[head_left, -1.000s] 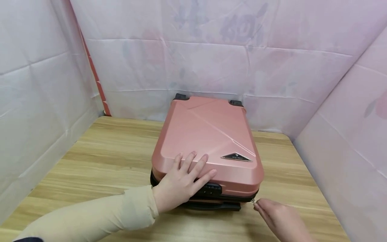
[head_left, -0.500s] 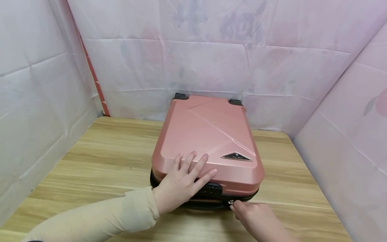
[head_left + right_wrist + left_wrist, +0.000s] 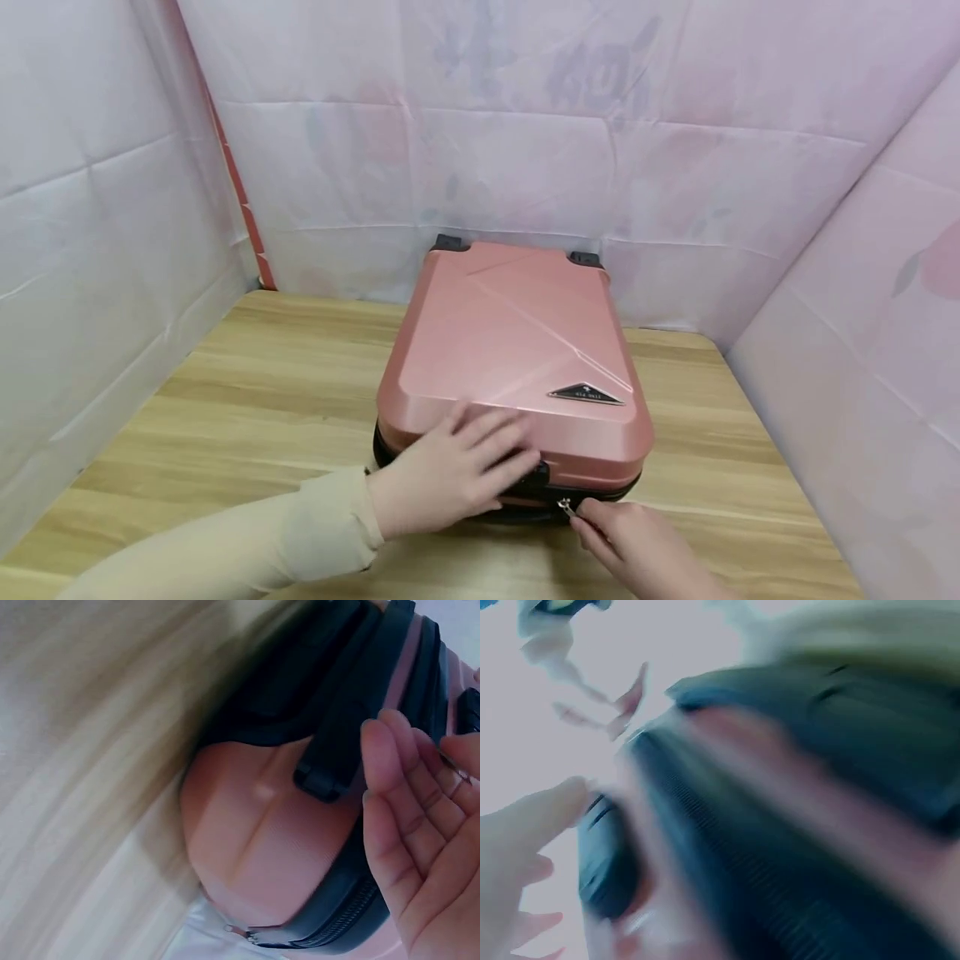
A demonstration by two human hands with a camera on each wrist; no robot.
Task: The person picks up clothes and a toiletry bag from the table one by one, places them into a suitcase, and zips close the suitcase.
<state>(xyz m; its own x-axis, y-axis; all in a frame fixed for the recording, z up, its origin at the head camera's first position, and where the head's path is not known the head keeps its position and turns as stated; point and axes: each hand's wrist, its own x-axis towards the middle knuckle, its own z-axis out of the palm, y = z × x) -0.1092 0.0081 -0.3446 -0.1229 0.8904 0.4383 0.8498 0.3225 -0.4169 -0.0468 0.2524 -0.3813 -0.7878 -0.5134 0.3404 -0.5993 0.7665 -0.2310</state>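
Note:
A pink hard-shell suitcase (image 3: 510, 333) lies flat with its handle side toward me. My left hand (image 3: 457, 471), blurred, is at its front edge with fingers spread, over the black lock (image 3: 536, 477). In the left wrist view its index fingertip is right at the lock (image 3: 607, 862). My right hand (image 3: 637, 542) pinches a metal zipper pull (image 3: 565, 506) between thumb and finger, just right of the lock. The black zipper (image 3: 352, 911) runs round the side of the case. Below it is the black carry handle (image 3: 337, 727), beside my right fingers.
The suitcase stands on a wood-grain table (image 3: 262, 400). Pale pink and white patterned sheets (image 3: 525, 167) hang at the back and on both sides. Black wheels (image 3: 450, 242) at the far end of the case are close to the back sheet.
My right hand has moved the zipper pull left from the front right corner toward the lock. My left hand, earlier resting on the lid, has slid down toward the front edge.

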